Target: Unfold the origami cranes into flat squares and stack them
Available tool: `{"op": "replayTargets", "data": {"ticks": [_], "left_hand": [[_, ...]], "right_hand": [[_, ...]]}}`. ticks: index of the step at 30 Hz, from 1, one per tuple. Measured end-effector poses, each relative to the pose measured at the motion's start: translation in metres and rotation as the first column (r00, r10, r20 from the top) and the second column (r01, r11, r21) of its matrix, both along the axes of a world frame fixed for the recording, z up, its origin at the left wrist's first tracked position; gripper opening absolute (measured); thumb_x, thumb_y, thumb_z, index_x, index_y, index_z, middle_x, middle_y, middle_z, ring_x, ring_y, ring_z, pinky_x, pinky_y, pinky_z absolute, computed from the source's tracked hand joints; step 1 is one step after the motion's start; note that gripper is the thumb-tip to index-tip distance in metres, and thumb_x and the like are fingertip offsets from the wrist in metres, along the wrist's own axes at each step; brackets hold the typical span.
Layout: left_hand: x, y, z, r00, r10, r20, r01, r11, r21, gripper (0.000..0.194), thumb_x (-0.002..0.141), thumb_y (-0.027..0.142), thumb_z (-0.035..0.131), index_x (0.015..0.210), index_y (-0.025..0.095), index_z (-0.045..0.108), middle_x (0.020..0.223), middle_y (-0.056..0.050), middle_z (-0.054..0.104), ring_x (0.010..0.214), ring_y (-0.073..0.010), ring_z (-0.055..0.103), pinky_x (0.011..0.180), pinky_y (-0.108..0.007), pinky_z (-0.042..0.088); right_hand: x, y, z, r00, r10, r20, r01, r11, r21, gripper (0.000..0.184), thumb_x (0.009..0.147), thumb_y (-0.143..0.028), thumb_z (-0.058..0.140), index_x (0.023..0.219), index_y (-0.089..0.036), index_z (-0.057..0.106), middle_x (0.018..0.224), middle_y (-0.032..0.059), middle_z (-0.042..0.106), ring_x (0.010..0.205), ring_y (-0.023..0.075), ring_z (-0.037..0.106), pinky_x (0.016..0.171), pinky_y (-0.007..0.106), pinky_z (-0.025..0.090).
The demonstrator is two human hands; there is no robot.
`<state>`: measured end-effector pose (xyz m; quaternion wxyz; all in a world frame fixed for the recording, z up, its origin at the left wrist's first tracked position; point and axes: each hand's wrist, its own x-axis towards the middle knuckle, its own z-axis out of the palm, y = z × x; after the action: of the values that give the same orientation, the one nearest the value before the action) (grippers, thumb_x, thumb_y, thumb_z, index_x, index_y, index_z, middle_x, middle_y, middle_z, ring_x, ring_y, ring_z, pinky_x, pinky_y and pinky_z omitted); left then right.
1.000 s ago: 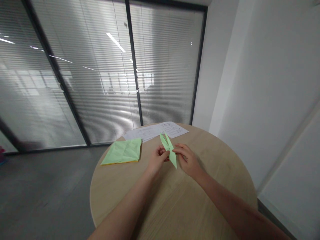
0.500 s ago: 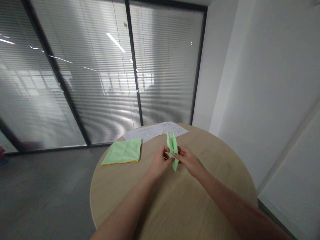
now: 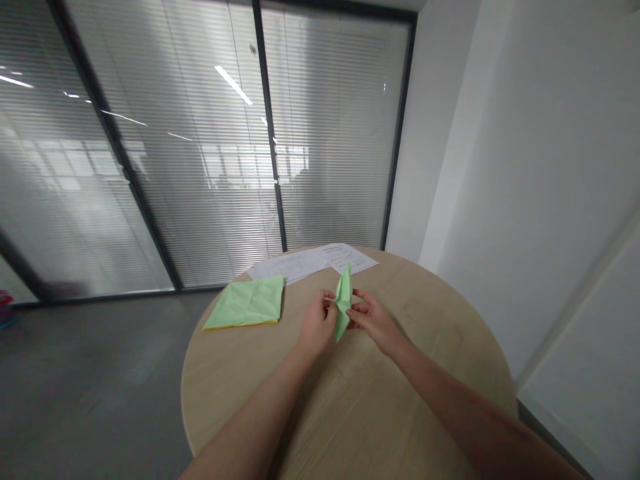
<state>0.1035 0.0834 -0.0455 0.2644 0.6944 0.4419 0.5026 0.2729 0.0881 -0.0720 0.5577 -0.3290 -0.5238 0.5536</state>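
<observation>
A narrow piece of folded green paper (image 3: 343,300), pointed at its top and bottom, is held upright above the table between my hands. My left hand (image 3: 319,321) has its fingers closed on the paper's left side. From the right, my right hand (image 3: 373,319) pinches the paper's other edge, thumb in front and fingers partly behind. Off to the left lies a flat stack of creased green paper (image 3: 246,302) with a yellow edge along its front.
The round wooden table (image 3: 400,413) stands before me. White printed sheets (image 3: 300,263) overlap near its far edge. Behind it is a glass partition with blinds (image 3: 330,133); a white wall (image 3: 545,167) rises on the right.
The folded paper has turned between my fingers: two upper points showed before, now only one does. Its lower tip has swung left. Both hands stay in nearly the same place.
</observation>
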Motion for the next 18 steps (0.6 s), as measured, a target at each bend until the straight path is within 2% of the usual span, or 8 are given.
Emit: {"op": "replayTargets", "data": {"ticks": [3,8,11,15,18], "left_hand": [[-0.0002,0.0011,0.0007,1.0,0.024,0.005,-0.024,0.999,0.031,0.011,0.094,0.03,0.049,0.092,0.022,0.056,0.076,0.0,0.064,0.07,-0.0197,0.062,0.066,-0.03,0.043],[-0.0019,0.0003,0.0059,1.0,0.012,-0.02,-0.011,0.999,0.039,0.02,0.092,0.04,0.052,0.083,0.022,0.055,0.073,0.0,0.062,0.067,-0.0193,0.059,0.063,-0.03,0.041],[-0.0035,0.0002,0.0071,0.999,0.024,-0.049,-0.022,0.999,0.041,0.025,0.091,0.041,0.05,0.075,0.023,0.052,0.067,0.001,0.057,0.064,-0.0186,0.057,0.062,-0.03,0.038],[-0.0047,0.002,0.0049,0.994,0.058,-0.089,-0.056,0.998,0.015,0.021,0.084,0.035,0.05,0.067,0.023,0.047,0.061,0.002,0.052,0.062,-0.0176,0.053,0.06,-0.029,0.035],[-0.0049,0.0034,0.0029,0.994,0.017,-0.109,-0.017,1.0,0.006,0.018,0.081,0.032,0.049,0.067,0.022,0.053,0.064,0.001,0.054,0.065,-0.0181,0.054,0.062,-0.029,0.037]], "right_hand": [[-0.0006,0.0016,-0.0024,0.999,-0.018,0.03,0.018,1.0,0.012,0.065,0.072,-0.038,0.088,0.129,-0.023,0.06,0.076,-0.0018,0.073,0.064,0.0177,0.069,0.07,0.034,0.058],[-0.0017,0.0018,-0.0039,0.998,-0.01,0.062,0.008,1.0,0.023,0.056,0.072,-0.035,0.087,0.119,-0.022,0.062,0.074,-0.0021,0.072,0.063,0.0169,0.068,0.069,0.032,0.056],[-0.0023,-0.001,-0.0014,1.0,0.016,0.021,-0.016,1.0,-0.004,0.058,0.071,-0.036,0.089,0.12,-0.022,0.062,0.075,-0.0028,0.071,0.062,0.0154,0.067,0.066,0.03,0.055],[-0.0016,-0.0059,0.0042,0.987,0.124,-0.098,-0.133,0.987,-0.088,0.06,0.069,-0.042,0.092,0.118,-0.023,0.063,0.091,0.0026,0.074,0.074,0.0185,0.07,0.068,0.032,0.058],[0.0,-0.0071,0.0057,0.974,0.166,-0.152,-0.185,0.975,-0.123,0.056,0.068,-0.041,0.094,0.113,-0.022,0.065,0.102,0.0055,0.075,0.081,0.0198,0.071,0.071,0.033,0.059]]}}
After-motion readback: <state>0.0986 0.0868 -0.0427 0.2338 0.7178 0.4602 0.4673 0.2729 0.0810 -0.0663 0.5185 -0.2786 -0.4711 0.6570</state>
